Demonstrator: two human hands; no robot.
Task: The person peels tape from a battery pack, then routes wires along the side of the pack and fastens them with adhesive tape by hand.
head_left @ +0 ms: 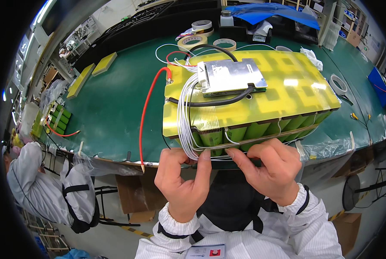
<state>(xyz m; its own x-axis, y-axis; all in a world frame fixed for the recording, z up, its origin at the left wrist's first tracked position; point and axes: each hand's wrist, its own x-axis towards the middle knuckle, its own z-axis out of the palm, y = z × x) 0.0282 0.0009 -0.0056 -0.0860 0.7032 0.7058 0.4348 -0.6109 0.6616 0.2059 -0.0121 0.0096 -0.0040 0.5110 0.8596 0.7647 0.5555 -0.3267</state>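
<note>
A large battery pack (296,86) of green cylindrical cells, topped by a yellow insulating sheet, sits at the near edge of the table. On it lies a silver circuit board (234,75). From the board's left end a bundle of thin white wires (183,112) drops over the near side and bends right along the bottom. My left hand (182,181) is closed on this bundle at the bend, thumb on top. My right hand (268,166) pinches the wires a little further right, thumb pointing left. A red cable (146,112) hangs off the pack's left side.
Tape rolls (192,42) and a black bin (234,32) stand behind the pack; another roll (338,84) lies to its right. Yellow strips (81,80) and a smaller battery pack (59,117) are at the left. A person in white (41,185) sits at the left.
</note>
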